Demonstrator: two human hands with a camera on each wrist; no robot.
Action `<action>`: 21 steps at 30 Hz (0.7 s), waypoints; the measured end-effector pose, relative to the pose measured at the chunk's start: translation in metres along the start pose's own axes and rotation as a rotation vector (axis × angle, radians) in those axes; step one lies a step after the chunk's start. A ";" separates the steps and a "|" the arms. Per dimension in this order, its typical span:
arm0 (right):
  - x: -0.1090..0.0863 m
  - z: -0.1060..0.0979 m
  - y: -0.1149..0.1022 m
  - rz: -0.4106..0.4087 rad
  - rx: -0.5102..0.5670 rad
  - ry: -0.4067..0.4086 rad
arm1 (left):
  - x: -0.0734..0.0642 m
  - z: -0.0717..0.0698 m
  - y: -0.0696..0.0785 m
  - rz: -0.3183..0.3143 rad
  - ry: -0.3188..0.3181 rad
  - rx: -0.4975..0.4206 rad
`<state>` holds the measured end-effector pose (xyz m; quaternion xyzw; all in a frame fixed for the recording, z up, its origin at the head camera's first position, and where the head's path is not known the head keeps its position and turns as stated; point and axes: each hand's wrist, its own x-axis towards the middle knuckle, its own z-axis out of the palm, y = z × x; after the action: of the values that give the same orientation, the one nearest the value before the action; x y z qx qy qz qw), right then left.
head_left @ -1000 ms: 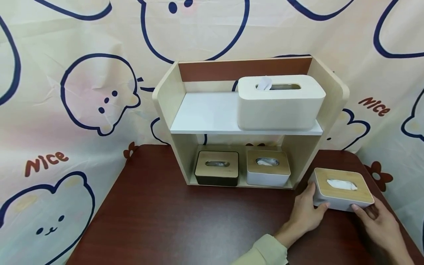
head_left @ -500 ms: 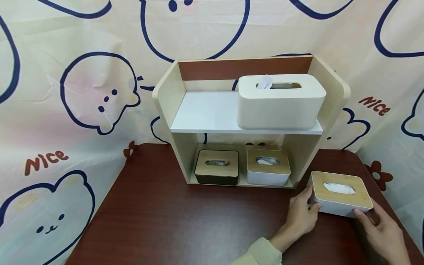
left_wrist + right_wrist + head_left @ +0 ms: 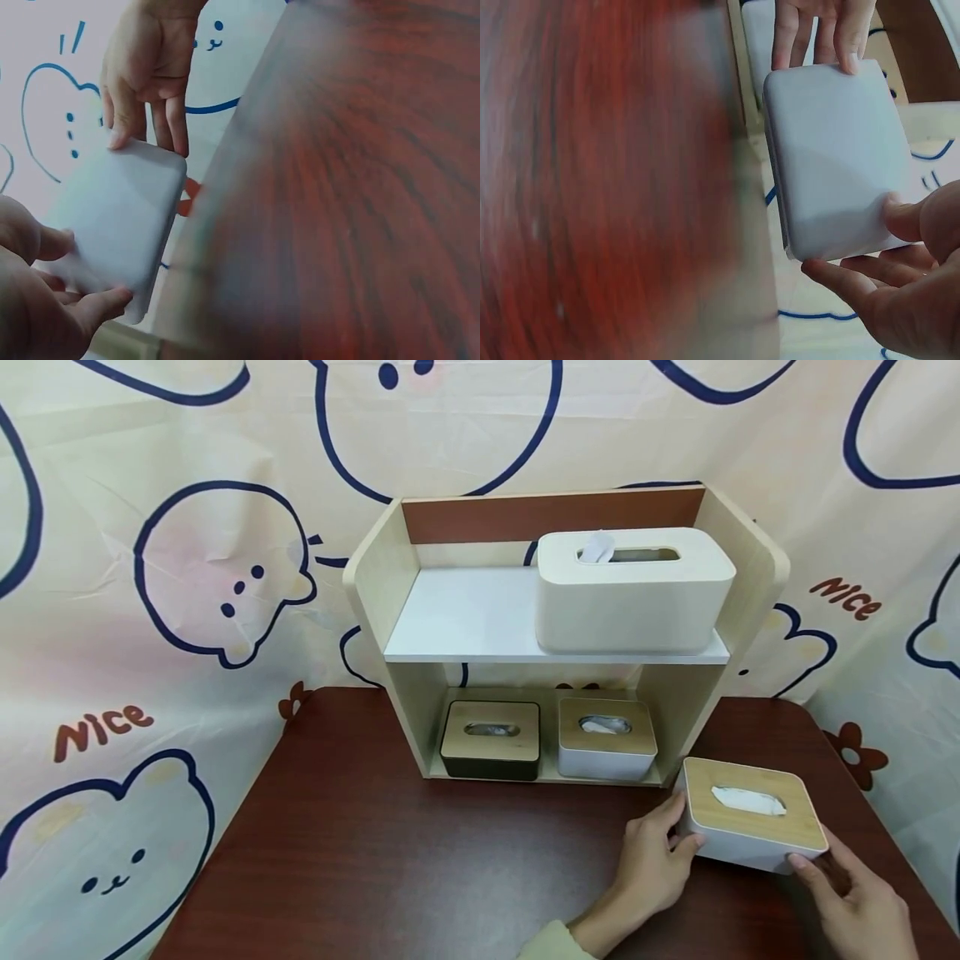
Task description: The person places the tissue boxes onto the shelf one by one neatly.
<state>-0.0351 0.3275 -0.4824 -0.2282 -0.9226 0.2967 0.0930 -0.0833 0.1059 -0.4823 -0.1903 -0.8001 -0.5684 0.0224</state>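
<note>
A white tissue box [image 3: 750, 827] with a light wooden lid is held between my two hands at the right of the table, tilted slightly in the head view. My left hand [image 3: 654, 860] grips its left end, thumb on the front face. The right hand [image 3: 855, 893] grips the opposite end, its thumb at the front right corner. White tissue [image 3: 748, 801] shows in the lid's slot. Both wrist views show the box's smooth pale front [image 3: 124, 210], seemingly raised off the table, with fingers [image 3: 840, 283] of the right hand at its lower edge.
A two-level shelf [image 3: 408, 702] stands at the back. Its upper level bears a large white tissue box [image 3: 633, 610]. Below sit a black tissue box [image 3: 491, 764] and another white one [image 3: 607, 760], both wooden-lidded. Brown tabletop [image 3: 375, 877] extends in front; patterned cloth [image 3: 225, 710] hangs behind.
Both hands have carried the tissue box left and toward the person, bringing it closer to the shelf's front right corner. The boxes on the shelf have stayed put.
</note>
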 end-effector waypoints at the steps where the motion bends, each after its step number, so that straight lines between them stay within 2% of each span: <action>1: -0.003 0.000 -0.003 -0.013 -0.003 0.013 | -0.002 -0.004 0.001 0.006 -0.001 0.001; 8: -0.020 0.002 -0.026 -0.051 0.020 0.056 | -0.013 -0.031 0.005 0.036 0.024 0.011; 15: -0.032 0.005 -0.044 -0.105 0.053 0.068 | -0.022 -0.058 0.006 0.040 0.027 -0.026; 21: -0.040 0.011 -0.056 -0.183 0.085 0.055 | -0.030 -0.082 0.006 -0.005 0.031 -0.060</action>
<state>-0.0241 0.2622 -0.4595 -0.1468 -0.9234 0.3192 0.1546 -0.0686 0.0240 -0.4557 -0.1801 -0.7826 -0.5952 0.0278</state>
